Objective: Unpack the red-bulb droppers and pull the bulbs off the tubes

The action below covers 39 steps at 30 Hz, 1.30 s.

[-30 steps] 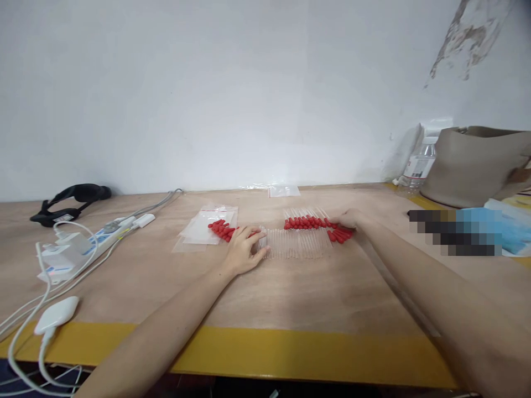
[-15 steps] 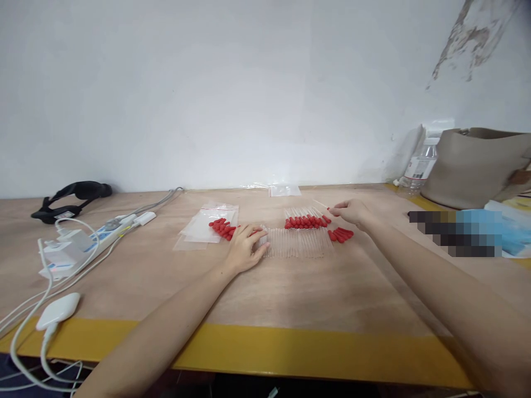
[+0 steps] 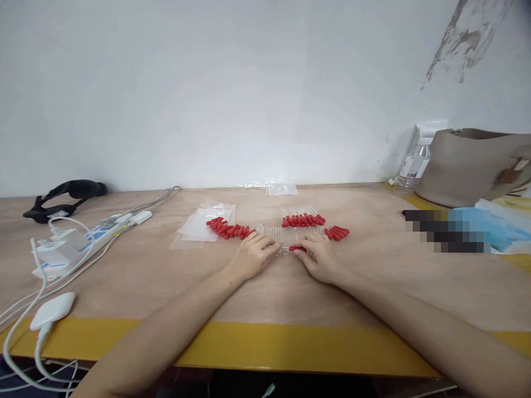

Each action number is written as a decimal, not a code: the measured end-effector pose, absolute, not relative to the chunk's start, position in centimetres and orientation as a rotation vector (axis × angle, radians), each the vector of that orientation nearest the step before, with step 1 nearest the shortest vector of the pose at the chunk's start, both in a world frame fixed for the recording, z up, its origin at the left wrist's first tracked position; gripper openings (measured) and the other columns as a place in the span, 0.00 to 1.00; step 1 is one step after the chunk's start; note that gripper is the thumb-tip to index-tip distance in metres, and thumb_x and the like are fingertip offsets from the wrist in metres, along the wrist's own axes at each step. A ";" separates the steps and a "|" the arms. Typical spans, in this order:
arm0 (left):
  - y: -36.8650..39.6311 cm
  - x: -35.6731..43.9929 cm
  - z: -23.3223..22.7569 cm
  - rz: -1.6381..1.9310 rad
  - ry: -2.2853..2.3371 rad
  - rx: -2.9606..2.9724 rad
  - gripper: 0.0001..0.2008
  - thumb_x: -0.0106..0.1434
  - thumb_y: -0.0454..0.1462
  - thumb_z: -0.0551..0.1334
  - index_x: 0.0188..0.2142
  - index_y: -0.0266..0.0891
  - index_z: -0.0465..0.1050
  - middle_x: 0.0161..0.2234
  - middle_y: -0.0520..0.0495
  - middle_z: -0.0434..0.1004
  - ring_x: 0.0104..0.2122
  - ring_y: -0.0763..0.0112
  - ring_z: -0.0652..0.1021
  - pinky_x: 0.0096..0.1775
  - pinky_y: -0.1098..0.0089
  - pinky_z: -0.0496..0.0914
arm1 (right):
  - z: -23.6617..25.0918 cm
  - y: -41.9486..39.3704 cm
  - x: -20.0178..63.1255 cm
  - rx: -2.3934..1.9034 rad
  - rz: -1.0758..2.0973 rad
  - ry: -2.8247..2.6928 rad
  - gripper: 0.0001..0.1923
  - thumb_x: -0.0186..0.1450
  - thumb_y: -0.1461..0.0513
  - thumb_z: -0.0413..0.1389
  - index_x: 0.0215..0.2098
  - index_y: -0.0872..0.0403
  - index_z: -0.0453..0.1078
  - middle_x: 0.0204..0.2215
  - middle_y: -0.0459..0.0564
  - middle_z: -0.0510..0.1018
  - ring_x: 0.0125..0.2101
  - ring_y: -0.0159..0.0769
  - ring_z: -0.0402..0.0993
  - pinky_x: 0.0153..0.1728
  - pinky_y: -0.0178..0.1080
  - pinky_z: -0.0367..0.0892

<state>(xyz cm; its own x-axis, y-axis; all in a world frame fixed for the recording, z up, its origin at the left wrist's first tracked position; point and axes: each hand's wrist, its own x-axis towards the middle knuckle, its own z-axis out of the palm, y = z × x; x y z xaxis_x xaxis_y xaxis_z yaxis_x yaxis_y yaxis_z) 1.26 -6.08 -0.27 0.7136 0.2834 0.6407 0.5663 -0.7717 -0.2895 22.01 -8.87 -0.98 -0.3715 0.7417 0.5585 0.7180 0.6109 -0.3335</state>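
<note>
Fitting red bulb (image 3: 297,249) onto clear tubes (image 3: 286,236) mid-bench (image 3: 265,298): right hand (image 3: 319,258) pinching bulb, left hand (image 3: 256,256) lying open, steadying row. Capped droppers (image 3: 302,220) sitting far; loose bulbs (image 3: 227,229) waiting left, many uncapped.

On the worktop (image 3: 265,293), a row of tubes (image 3: 286,236) lies at the middle, with the left hand (image 3: 255,255) at its near left end and the right hand (image 3: 317,257) just right of it. Bulbs (image 3: 226,229) lie left of the tubes, droppers (image 3: 302,219) behind, bags (image 3: 203,225) farther left, a power strip (image 3: 78,243) far left, a bottle (image 3: 410,166) far right
</note>
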 end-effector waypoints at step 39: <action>-3.2 -0.2 -0.8 -1.144 -1.153 -2.414 0.12 0.61 0.31 0.50 0.39 0.37 0.70 0.31 0.46 0.67 0.32 0.70 0.71 0.33 0.71 0.67 | -1.1 -2.1 32.9 -1.691 0.180 -1.650 0.13 0.57 0.62 0.50 0.37 0.57 0.72 0.29 0.52 0.74 0.28 0.34 0.69 0.31 0.36 0.62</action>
